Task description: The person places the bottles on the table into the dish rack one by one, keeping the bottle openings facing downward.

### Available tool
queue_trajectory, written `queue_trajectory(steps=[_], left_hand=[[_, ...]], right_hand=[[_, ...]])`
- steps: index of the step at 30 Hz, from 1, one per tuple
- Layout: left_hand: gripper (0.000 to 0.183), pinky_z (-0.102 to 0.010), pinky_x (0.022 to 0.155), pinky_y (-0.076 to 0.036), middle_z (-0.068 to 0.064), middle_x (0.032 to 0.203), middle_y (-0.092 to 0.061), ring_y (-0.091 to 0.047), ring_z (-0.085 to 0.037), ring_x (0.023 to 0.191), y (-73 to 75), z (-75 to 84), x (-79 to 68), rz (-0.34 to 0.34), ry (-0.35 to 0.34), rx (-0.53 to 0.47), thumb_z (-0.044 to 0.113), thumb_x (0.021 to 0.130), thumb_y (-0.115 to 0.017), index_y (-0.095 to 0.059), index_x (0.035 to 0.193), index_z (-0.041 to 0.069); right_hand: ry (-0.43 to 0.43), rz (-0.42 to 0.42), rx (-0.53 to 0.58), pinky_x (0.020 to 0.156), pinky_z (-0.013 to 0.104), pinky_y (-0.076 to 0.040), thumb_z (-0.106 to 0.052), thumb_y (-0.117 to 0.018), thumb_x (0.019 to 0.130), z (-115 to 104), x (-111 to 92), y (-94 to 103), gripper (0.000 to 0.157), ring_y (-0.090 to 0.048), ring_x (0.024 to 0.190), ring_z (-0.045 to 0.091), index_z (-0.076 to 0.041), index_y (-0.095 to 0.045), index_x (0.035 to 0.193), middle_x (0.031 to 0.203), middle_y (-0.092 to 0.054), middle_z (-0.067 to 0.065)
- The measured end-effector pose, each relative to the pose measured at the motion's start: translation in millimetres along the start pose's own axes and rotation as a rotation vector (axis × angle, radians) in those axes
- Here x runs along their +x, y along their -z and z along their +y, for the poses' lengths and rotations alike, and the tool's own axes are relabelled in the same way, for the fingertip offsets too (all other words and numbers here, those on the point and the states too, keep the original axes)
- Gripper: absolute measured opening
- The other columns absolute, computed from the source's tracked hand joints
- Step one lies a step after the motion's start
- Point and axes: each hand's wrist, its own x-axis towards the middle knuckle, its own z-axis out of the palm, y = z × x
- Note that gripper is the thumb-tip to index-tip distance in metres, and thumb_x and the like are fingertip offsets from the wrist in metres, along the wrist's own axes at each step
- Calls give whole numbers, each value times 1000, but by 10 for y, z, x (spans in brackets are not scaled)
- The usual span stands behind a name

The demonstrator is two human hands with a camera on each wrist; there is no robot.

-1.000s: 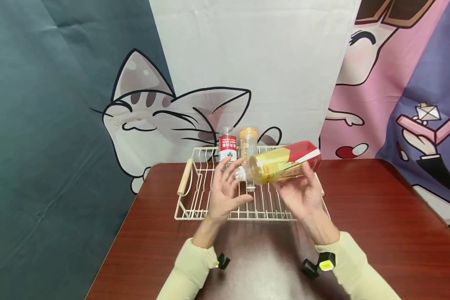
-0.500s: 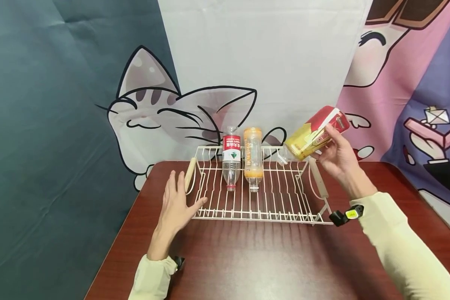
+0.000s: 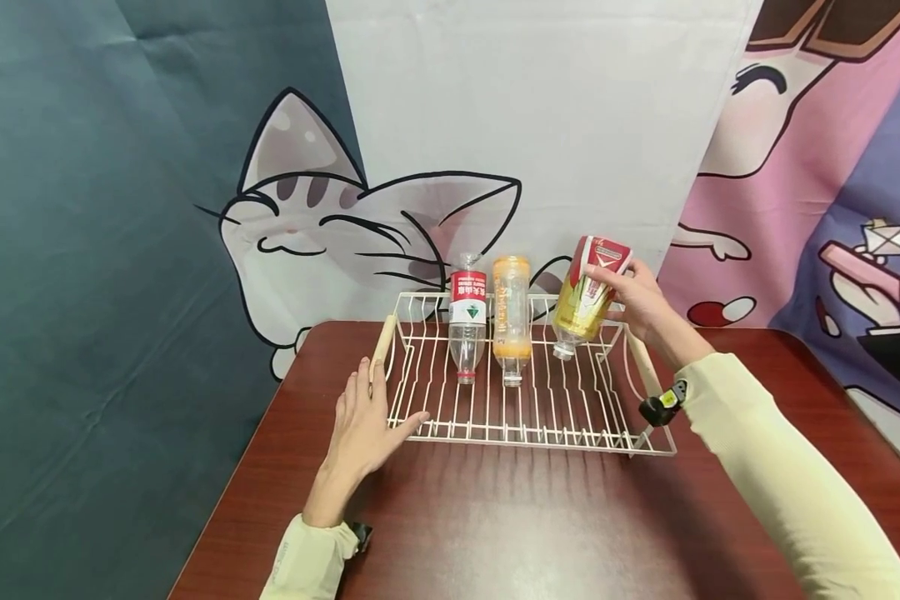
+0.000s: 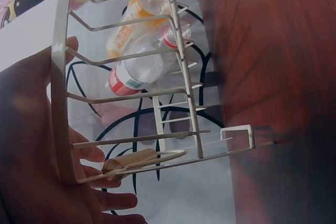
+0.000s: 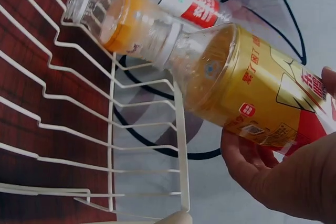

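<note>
My right hand grips a red-and-yellow plastic drink bottle near its base. The bottle is tilted, neck down, over the right part of a white wire rack. My left hand is at the rack's front left corner, fingers extended and thumb spread; in the left wrist view its fingers reach past the rail. Inside the rack lean two clear bottles, necks down: one with a red-and-white label, and, to its right, one with orange bands. The held bottle stands apart from them.
Wooden handles flank the rack, the left one beside my left fingers and the right one below my right wrist. The rack stands on a dark red wooden table. A cartoon-printed cloth hangs close behind it.
The left hand has gone from near the bottle's cap to the rack's left corner. My right hand carried the bottle out right, then back left over the rack, swinging its neck downward.
</note>
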Motion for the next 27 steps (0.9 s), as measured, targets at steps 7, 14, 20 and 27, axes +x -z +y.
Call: queue_trajectory(steps=[7,14,20,27], left_hand=[[108,-65,106,-28,-31,156,-20,-22,-48,140,-2,-9,-14,51,-30,18,64,83,-65,-23,152,-8],[109,-64,107,-26,-30,157,-19,-22,-48,141,7,-15,-19,33,-20,15,66,83,-65,-23,152,-8],[110,-64,107,-26,-29,158,-17,-21,-48,142,14,-12,-22,7,-7,19,67,83,-64,-21,153,-8],[110,-65,107,-26,-29,158,-17,-21,-48,142,7,0,-31,3,-4,17,66,83,-64,-21,153,-8]], right_hand=[[4,30,-270,80,42,-50,-45,-70,89,91,84,-23,85,-47,102,19,-3,-20,143,118,-41,8],[-6,16,-342,79,37,-53,-43,-71,88,236,136,-48,94,-54,97,21,2,-16,148,122,-43,15],[-18,20,-387,84,42,-52,-39,-73,88,372,187,-70,84,-55,95,23,6,-23,139,120,-45,19],[-42,34,-409,81,42,-53,-40,-73,88,474,242,-44,83,-58,86,19,7,-24,136,115,-47,18]])
